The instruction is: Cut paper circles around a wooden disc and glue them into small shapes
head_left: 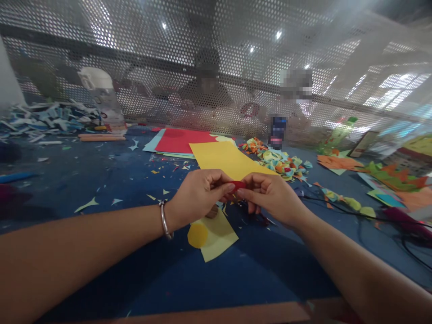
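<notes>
Between my two hands, above the blue table point(151, 274), is a small red paper piece point(238, 185) with a rounded edge. My left hand point(202, 195), with a silver bangle at the wrist, pinches its left end. Thumb and fingers of my right hand point(270, 195) grip the other end. Just below lies a pale yellow paper sheet point(221, 238), and a deeper yellow paper circle point(197, 235) overlaps its left edge. A brownish round thing point(212, 211) is partly covered by my left hand. Behind my hands a larger yellow sheet point(226, 158) is spread out.
Red paper point(180, 140) tops a stack at the back. Folded colourful paper pieces point(283, 163) are heaped to its right. A clear bottle point(110, 105) stands by paper strips point(50, 119). A black cable point(347, 210) crosses the right side. Behind rises a perforated metal screen point(151, 58).
</notes>
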{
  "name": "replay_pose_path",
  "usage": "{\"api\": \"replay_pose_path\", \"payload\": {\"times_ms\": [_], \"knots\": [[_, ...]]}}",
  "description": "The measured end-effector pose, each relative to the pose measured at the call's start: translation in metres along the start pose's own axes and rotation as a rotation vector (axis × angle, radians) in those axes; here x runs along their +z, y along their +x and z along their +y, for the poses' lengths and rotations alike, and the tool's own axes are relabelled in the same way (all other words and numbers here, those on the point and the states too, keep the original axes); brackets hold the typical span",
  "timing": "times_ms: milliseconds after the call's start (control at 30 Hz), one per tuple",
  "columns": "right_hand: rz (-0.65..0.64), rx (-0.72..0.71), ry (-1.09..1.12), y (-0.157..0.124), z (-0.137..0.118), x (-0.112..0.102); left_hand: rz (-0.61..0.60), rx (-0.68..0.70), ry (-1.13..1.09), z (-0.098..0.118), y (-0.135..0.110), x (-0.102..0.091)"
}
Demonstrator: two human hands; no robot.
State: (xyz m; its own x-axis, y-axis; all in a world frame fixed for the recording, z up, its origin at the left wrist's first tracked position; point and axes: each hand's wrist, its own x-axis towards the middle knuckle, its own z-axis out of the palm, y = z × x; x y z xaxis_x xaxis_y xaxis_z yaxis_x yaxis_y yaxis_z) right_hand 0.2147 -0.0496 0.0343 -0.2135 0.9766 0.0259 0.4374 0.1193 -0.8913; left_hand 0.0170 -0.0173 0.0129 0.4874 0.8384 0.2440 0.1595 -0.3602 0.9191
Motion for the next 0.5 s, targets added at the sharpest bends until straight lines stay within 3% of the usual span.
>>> {"api": "replay_pose_path", "payload": {"times_ms": [133,267,500], "knots": [[-0.029,-0.002,-0.032,-0.0023,0.0013,0.0007,0.019,0.191,0.312,0.0024,-0.0064,-0.0006],[-0.038,-0.008,-0.072,-0.0044,0.0013,-0.0002,0.029,0.297,0.360,0.0049,-0.0076,0.0002],[0.000,-0.026,-0.078,-0.0023,0.0000,-0.0030,0.019,0.136,0.138,0.0046,-0.0037,-0.0001]]}}
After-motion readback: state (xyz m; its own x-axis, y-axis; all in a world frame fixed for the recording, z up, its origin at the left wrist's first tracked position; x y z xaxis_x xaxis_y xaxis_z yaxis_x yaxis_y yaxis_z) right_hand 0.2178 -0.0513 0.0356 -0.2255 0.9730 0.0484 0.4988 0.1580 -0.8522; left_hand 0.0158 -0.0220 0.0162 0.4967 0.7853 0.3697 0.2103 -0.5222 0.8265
